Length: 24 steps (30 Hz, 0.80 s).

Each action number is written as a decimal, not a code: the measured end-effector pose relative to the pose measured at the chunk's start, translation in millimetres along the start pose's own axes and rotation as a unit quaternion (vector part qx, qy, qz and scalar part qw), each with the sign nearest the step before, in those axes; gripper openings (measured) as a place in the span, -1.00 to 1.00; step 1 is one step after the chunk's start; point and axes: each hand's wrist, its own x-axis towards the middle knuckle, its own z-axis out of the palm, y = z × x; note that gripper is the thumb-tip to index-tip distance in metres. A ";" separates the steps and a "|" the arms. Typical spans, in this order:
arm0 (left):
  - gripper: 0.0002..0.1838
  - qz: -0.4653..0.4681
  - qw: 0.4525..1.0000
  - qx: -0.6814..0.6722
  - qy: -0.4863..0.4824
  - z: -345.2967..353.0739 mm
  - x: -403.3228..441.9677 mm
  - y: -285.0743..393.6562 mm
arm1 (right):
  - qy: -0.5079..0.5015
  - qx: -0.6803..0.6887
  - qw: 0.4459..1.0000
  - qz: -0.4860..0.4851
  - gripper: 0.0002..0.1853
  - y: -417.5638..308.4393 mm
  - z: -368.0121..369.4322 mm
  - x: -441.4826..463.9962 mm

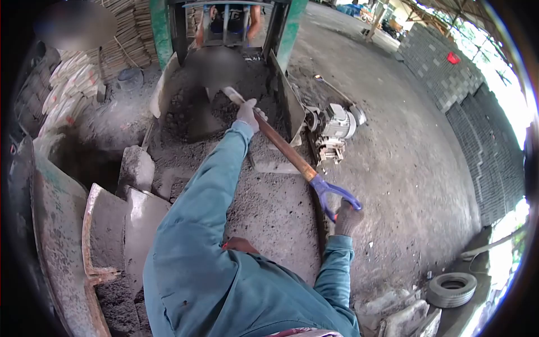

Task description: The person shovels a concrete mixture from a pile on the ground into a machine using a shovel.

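Note:
A shovel (283, 147) with a wooden shaft and a purple D-shaped grip slants across the middle of the view. My left hand (249, 115), in a pale glove, is wrapped round the shaft near its lower end. At the other end, my gloved right hand (348, 218) is closed on the purple grip. The shovel's far end reaches into dark loose material (185, 106) in a trough between metal side plates (287, 104). A blurred patch partly covers the area around the blade, so its load cannot be made out.
Beyond the trough stands a green machine frame (161, 33), with another person's arms (254, 25) behind it. An electric motor (338, 122) sits right of the trough. Stacked blocks (443, 67) line the right; a tyre (451, 290) lies at lower right. A dark pit (92, 163) opens at left.

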 end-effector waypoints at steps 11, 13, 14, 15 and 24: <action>-0.81 -0.327 0.933 0.032 -0.148 -91.8 -204.2 -130.6 | -0.105 0.032 0.938 0.329 -0.79 129.4 -176.2 -196.3; -0.79 -0.312 0.938 0.074 -0.135 -95.5 -201.0 -129.9 | -0.117 0.020 0.951 0.285 -0.79 113.6 -167.9 -212.7; -0.79 -0.285 0.943 0.115 -0.131 -91.1 -190.4 -115.2 | -0.123 0.012 0.957 0.263 -0.79 103.9 -165.8 -220.2; -0.80 -0.239 0.947 0.151 -0.155 -103.1 -159.2 -107.3 | -0.197 -0.105 0.967 0.124 -0.80 77.4 -157.5 -213.9; -0.83 -0.007 0.934 0.232 -0.273 -31.0 -178.0 -129.2 | -0.133 0.081 0.942 0.298 -0.76 78.3 -206.6 -82.8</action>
